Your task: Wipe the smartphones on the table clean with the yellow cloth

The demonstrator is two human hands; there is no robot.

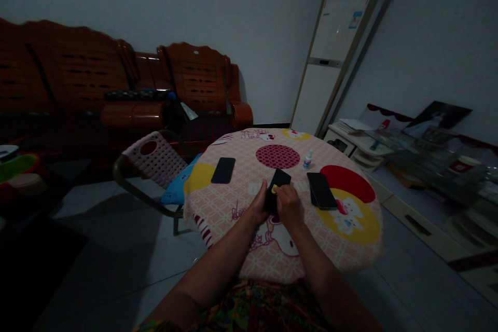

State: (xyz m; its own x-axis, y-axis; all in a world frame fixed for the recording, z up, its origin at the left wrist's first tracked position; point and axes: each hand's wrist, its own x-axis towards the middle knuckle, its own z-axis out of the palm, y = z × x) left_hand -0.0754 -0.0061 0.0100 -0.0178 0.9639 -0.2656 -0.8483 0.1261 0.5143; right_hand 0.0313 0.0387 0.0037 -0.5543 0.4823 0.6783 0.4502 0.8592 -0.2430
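Note:
My left hand (pixel 260 203) grips a dark smartphone (pixel 280 177) by its left edge, above the near half of the table. Pinched in the fingers of my right hand (pixel 289 204) is a small yellow pad (pixel 274 189), which is against the phone's dark face. The pad's exact kind is too small to make out. To the right, a second dark phone (pixel 322 190) lies flat, seemingly on top of another dark flat thing. A third phone (pixel 223 170) lies face up at the left. Behind my right hand stands a small white bottle (pixel 307 159) with a blue label.
A patterned cloth covers the round table (pixel 249 163). At its left stands a woven chair (pixel 153 158) with a blue cushion (pixel 181 182). Wooden sofas (pixel 194 78) line the wall, a tall white air conditioner (pixel 324 57) fills the corner, and a low cabinet (pixel 412 218) runs along the right.

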